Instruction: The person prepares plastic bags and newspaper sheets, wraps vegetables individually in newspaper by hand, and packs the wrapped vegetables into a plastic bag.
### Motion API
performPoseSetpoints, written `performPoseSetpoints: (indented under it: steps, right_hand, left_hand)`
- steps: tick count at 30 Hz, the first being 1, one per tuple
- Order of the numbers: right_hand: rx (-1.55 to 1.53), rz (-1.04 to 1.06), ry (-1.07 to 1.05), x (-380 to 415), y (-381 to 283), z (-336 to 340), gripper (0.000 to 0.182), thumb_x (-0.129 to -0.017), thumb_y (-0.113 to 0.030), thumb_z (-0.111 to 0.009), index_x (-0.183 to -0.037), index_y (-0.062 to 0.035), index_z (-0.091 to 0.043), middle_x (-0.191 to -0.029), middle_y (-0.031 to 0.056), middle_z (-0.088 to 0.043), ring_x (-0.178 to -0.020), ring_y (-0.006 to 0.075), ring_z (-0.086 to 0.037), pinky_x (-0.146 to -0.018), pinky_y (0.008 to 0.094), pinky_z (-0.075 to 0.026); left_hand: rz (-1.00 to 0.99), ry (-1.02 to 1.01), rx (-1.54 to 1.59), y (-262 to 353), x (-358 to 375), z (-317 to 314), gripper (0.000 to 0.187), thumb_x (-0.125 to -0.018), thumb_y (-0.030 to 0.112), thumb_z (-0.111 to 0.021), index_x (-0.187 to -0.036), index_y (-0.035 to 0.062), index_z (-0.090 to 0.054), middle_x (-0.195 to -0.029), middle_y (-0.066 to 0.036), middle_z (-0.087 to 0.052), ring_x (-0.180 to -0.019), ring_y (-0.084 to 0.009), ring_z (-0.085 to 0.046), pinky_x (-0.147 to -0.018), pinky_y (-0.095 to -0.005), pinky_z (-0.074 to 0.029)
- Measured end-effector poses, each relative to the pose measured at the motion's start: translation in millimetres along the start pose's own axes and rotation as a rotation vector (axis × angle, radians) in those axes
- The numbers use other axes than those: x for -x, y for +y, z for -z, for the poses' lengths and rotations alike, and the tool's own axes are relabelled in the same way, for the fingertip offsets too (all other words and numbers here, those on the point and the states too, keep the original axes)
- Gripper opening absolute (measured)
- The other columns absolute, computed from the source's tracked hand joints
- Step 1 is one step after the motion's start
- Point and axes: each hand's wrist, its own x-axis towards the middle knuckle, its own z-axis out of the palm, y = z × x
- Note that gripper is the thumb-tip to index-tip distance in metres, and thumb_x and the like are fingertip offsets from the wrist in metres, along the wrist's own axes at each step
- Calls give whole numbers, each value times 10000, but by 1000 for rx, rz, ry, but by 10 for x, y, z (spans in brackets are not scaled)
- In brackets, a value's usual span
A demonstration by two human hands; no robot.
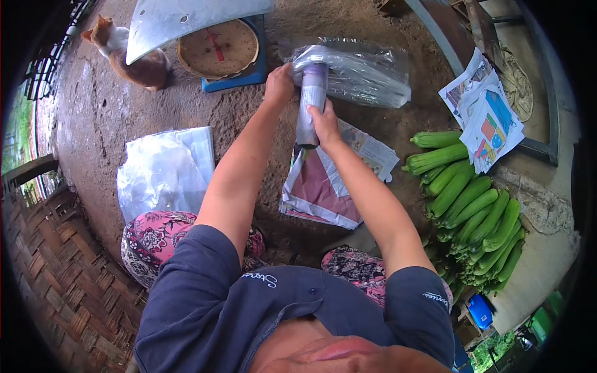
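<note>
My right hand (324, 124) is closed around a newspaper-wrapped gourd (314, 93), a tight paper roll with a green stem tip poking out of its near end. The roll's far end lies inside the mouth of a clear plastic bag (367, 74), which stretches off to the right and looks bulky with film. At the bag's left edge, my left hand (280, 84) pinches the plastic; its fingertips are partly hidden. Below the roll, flat newspaper sheets (323, 186) lie stacked on the ground.
Long green gourds (466, 199) are heaped at the right, with more paper sheets (488, 118) on top. Flat plastic bags (168, 171) lie left. A blue scale (233, 81) with a round tray stands ahead, partly under a metal sheet (193, 18). An orange-and-white cat (140, 65) sits beside it.
</note>
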Motion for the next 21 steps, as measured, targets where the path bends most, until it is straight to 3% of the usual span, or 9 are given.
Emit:
performPoseSetpoints:
  steps: [3, 6, 10, 15, 21]
  right_hand:
    - [444, 147, 102, -46, -158, -108, 810, -677, -322, -730, -1341, -29, -372, -1194, 248, -541, -1072, 417, -562, -906, 455, -464]
    - [564, 119, 82, 48, -260, -149, 846, -669, -306, -754, -1361, -44, -345, -1183, 219, -504, -1071, 412, -547, -891, 463, -466]
    - [581, 183, 139, 116, -147, -288, 864, -667, -296, -766, -1374, -50, -335, -1164, 201, -475, -1069, 397, -530, -883, 465, -465]
    - [563, 243, 181, 295, -14, -428, 879, -670, -280, -771, -1397, -57, -330, -1167, 195, -470, -1099, 386, -503, -889, 452, -465]
    - [605, 252, 212, 400, -9, -525, 883, -675, -259, -788, -1406, -81, -325, -1134, 174, -454, -1063, 371, -515, -856, 446, -483]
  left_hand:
    - [25, -42, -45, -77, 16, 60, 340, -781, 32, -560, -1118, 32, -606, -1045, -219, -641, -983, -388, -611, -844, -425, -487]
    - [-46, 11, -52, -174, 16, 85, 385, -782, 67, -573, -1166, 50, -588, -1050, -216, -643, -975, -390, -614, -840, -433, -487]
    - [-206, 196, 85, -167, -20, 98, 469, -773, 62, -556, -1241, 87, -565, -1079, -210, -644, -974, -376, -623, -849, -432, -488]
    - [79, -174, 247, -62, -179, 199, 532, -763, 47, -523, -1295, 33, -528, -1267, -195, -572, -1165, -311, -553, -979, -356, -428]
    - [23, -112, 342, -155, -318, -2, 532, -749, 130, -541, -1274, 43, -552, -1411, -236, -418, -1294, -367, -431, -1090, -364, -332]
